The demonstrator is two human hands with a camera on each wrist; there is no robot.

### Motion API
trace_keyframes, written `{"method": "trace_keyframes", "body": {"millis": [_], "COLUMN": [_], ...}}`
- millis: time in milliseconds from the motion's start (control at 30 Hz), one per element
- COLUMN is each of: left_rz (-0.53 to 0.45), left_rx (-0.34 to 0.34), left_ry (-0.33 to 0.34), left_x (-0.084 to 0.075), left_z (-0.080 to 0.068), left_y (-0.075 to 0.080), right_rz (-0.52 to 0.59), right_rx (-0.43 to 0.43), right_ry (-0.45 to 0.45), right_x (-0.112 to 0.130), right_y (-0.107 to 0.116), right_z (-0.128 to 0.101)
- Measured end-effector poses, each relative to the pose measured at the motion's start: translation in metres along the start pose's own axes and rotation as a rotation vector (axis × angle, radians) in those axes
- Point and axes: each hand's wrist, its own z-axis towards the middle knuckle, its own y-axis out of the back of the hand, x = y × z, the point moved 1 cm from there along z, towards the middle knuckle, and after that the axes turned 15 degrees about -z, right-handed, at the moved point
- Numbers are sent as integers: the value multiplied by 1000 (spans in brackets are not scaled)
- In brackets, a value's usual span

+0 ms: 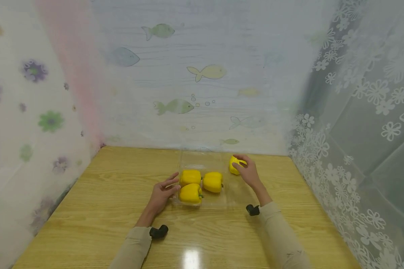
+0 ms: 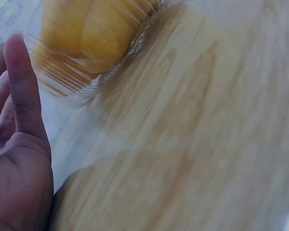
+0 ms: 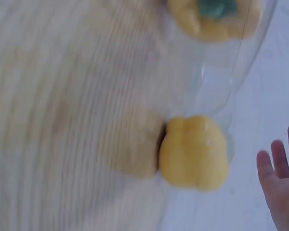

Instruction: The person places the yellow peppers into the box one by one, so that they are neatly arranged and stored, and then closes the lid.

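A clear plastic clamshell container [image 1: 217, 201] sits mid-table with its lid [image 1: 202, 158] folded back toward the wall. Inside it are three yellow bell peppers: one at the back left [image 1: 190, 176], one at the front left [image 1: 189, 193] and one at the right [image 1: 213, 182]. At the container's left side, my left hand [image 1: 161, 195] touches the wall with fairly straight fingers. Right of the container, another yellow bell pepper [image 3: 195, 153] stands on the table. My right hand [image 1: 250, 174] is beside it, fingers spread; the right wrist view shows a gap between them.
The wood-grain table [image 1: 97, 201] is bordered by a fish-print curtain [image 1: 202, 93] at the back. A flower-print sheet [image 1: 33, 112] hangs at the left, another [image 1: 373, 130] at the right. Black wrist-worn devices [image 1: 159, 232] sit by both sleeve cuffs.
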Motion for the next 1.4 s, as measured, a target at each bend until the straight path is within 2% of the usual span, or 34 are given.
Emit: {"method": "trace_keyframes", "body": {"millis": [167,333,533,667,1000,1100,1233,1400], "left_rz": [-6,-18,-15,-12,-18,-12,-16,-31], "left_rx": [-9,-11,-1,14,-3,-4,2,7], "left_ry": [-2,-2,-1,-8,-10,-8,-9,-3], "left_x": [1,0,1,1,-1,0,1,1], "left_z": [1,1,0,0,-1,0,0,2], "left_y": [1,0,0,-1,-1,0,1,1], "right_rz": [-152,-218,-230,-244,-229,-229,-214,-148], "right_rx": [22,94,160,133,39,65,149,196], "right_ry": [-81,-153,-174,-165,-193,-204,-217,-194], "right_x": [-23,-40,-54,-57,-60,-60,-61,-62], "right_y": [12,13,11,10,10,10,10,9], "right_z": [12,15,13,10,-1,-3,-4,-4]}}
